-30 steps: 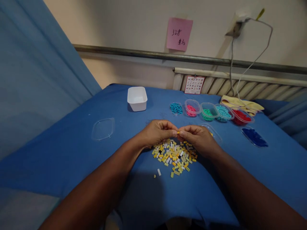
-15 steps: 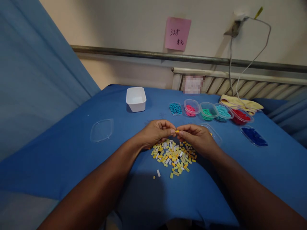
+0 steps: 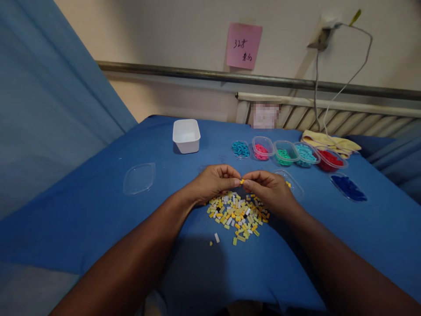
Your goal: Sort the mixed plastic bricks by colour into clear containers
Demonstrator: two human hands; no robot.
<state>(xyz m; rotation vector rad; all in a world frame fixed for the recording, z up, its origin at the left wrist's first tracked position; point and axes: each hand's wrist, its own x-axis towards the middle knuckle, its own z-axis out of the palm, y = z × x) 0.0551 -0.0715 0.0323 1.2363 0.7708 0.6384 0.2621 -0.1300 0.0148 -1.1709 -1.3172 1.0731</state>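
Note:
Between the fingertips of both hands is a small yellow-orange building brick (image 3: 242,181). My left hand (image 3: 219,181) pinches it from the left, and my right hand (image 3: 268,186) pinches it from the right. Whether it is one brick or two joined is too small to tell. Just below the hands spreads a pile of small bricks (image 3: 235,215) in yellow, pale yellow and white, with a few dark ones. A white brick (image 3: 216,238) and a tiny yellow one (image 3: 211,243) lie apart from the pile. Beyond my right hand, partly hidden, is a clear lid (image 3: 297,188) with yellow pieces on it.
A white tub (image 3: 186,142) stands at the back, with a clear lid (image 3: 139,179) at left. Clear containers hold teal (image 3: 240,149), pink (image 3: 262,151), green (image 3: 283,156), turquoise (image 3: 305,153) and red (image 3: 330,160) pieces; dark blue ones (image 3: 348,186) lie at right near a yellow cloth (image 3: 332,142).
My fingertips have drawn slightly closer together on the yellow-orange brick, so less of it shows. My right hand has shifted slightly left. The pile looks the same.

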